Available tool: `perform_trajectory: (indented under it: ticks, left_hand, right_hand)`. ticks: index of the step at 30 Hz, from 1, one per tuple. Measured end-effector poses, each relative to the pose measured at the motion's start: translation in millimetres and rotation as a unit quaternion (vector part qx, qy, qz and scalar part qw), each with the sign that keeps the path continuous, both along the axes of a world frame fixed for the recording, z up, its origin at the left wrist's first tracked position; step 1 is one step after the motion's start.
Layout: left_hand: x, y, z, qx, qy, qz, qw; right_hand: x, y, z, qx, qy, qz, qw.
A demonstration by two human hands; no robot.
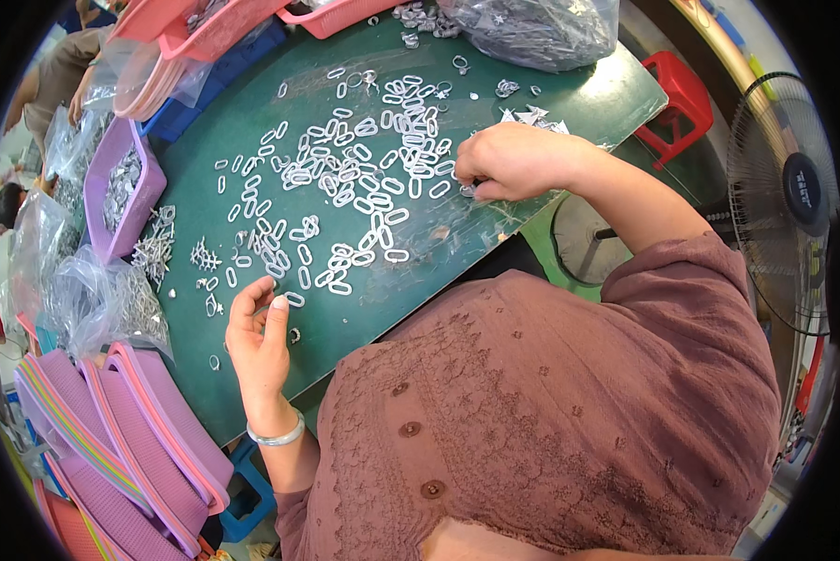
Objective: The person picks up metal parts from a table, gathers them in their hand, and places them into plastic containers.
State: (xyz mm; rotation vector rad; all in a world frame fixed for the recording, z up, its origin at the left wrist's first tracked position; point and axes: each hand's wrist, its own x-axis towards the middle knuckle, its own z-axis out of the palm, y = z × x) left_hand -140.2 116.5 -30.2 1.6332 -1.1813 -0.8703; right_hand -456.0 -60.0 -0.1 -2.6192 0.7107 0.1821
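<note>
Many silver oval metal links (345, 164) lie loose across the green tabletop (270, 84). At the near left edge of the spread, my left hand (259, 346) hovers low with thumb and fingers apart, holding nothing that I can see. One oval link (294, 299) lies right by its thumb tip. My right hand (514, 161) is closed, knuckles up, at the right side of the links near the table's edge. Small silver metal shows under its fingertips, but what they pinch is mostly hidden. Just beyond that hand sits a small heap of pointed silver pieces (537, 119).
A purple tray (149, 182) of metal parts stands at the left, beside clear plastic bags (88, 299). Stacked purple baskets (149, 439) fill the lower left. A filled plastic bag (542, 33) and pink trays (210, 33) stand at the back. Right are a red stool (677, 103) and a fan (799, 192).
</note>
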Motion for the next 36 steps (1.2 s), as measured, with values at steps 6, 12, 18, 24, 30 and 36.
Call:
perform_trajectory:
  ticks: [6,12,18,24,30,36]
  left_hand:
    - [-3.9,-0.2,4.2,0.02,-0.004,-0.003,1.0]
    - [-5.3,-0.4,3.3,0.02,0.002,-0.005,1.0]
    - [-6.9,0.0,6.1,0.02,-0.006,-0.005,1.0]
    - [-7.0,-0.3,5.7,0.024,-0.01,-0.003,1.0]
    - [-10.6,-1.1,2.2,0.022,-0.006,-0.005,1.0]
    - [-16.1,-4.2,5.5,0.032,-0.002,-0.015,0.999]
  right_hand:
    - [-8.5,-12.4,2.9,-0.029,-0.095,-0.059,0.993]
    - [-22.9,-54.0,-1.3,-0.108,0.033,-0.185,0.976]
    - [-39.9,-58.4,-3.2,-0.141,-0.036,-0.207,0.967]
    - [-64.4,-59.5,3.7,-0.151,-0.035,-0.24,0.958]
    - [-78.1,-41.8,2.8,-0.142,-0.105,-0.201,0.964]
    - [-73.6,-9.2,-25.4,-0.209,-0.188,-0.093,0.955]
